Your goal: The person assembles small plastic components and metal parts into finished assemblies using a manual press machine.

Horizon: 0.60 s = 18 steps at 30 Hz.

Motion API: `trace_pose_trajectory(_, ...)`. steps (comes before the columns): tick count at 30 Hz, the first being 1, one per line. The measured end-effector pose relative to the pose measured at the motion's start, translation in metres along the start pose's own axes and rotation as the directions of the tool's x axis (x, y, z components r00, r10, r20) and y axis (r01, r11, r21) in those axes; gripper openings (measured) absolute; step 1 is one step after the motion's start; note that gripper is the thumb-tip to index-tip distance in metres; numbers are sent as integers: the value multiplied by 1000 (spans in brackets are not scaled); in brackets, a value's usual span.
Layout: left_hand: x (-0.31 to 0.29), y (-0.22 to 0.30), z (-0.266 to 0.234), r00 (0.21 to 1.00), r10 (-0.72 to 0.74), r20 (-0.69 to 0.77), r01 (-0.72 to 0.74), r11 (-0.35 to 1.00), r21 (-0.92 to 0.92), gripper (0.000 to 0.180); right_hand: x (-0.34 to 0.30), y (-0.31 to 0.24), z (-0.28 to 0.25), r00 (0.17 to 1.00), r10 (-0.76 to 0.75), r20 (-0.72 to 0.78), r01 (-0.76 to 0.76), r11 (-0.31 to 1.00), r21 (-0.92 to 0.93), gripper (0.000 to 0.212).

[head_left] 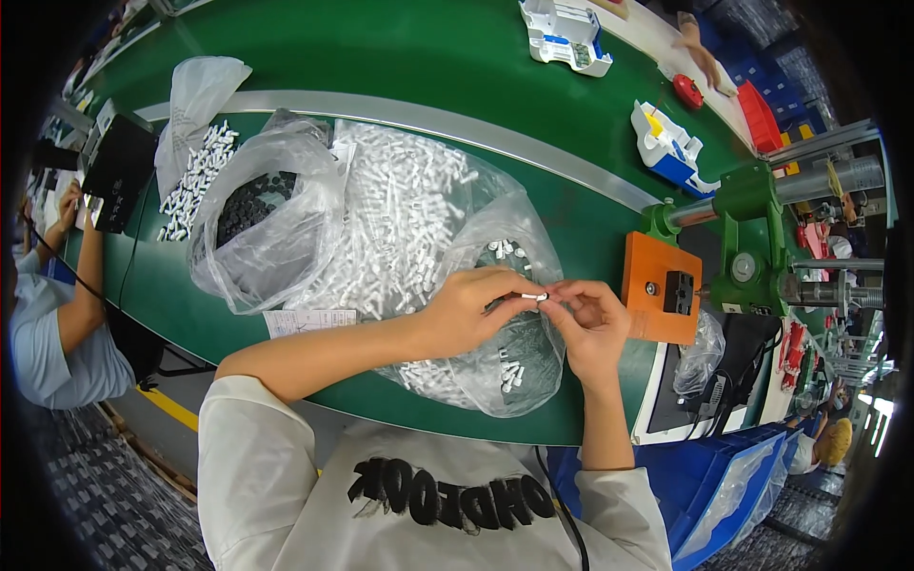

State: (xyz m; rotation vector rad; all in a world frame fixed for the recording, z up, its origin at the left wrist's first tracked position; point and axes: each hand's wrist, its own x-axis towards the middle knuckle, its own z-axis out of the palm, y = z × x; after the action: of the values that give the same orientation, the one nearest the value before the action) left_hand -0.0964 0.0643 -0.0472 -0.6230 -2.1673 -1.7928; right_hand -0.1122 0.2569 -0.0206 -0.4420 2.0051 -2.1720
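My left hand (474, 309) pinches a small white cylindrical part (533, 297) between thumb and fingertips. The fingers of my right hand (592, 328) are closed at the part's darker end, and whether they also hold a tiny piece is hidden. Both hands are above the mouth of a clear plastic bag (533, 366), where some loose white parts (511, 371) lie. The bag's main body, to the left, is full of similar white cylindrical parts (405, 219). Farther left, an open clear bag (211, 252) contains small black pieces (249, 211).
Loose white parts (202, 176) lie by another bag at the left. On the right stands a green bench press (747, 252) beside an orange block (643, 285). White-and-blue housings (666, 152) lie beyond the metal rail (447, 124). A co-worker's arm (88, 276) is at far left.
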Motion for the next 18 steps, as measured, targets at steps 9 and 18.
trace_pose_trajectory(9,0,4,1,998,-66,-17,64,992,-106,16,-3,1,-2,999,-8,-32,8,1000,-16,16)
trace_pose_trajectory(18,0,5,-1,999,-35,-15,34,999,-31,15,-1,-1,1,998,-65,-1,65,998,-13,17)
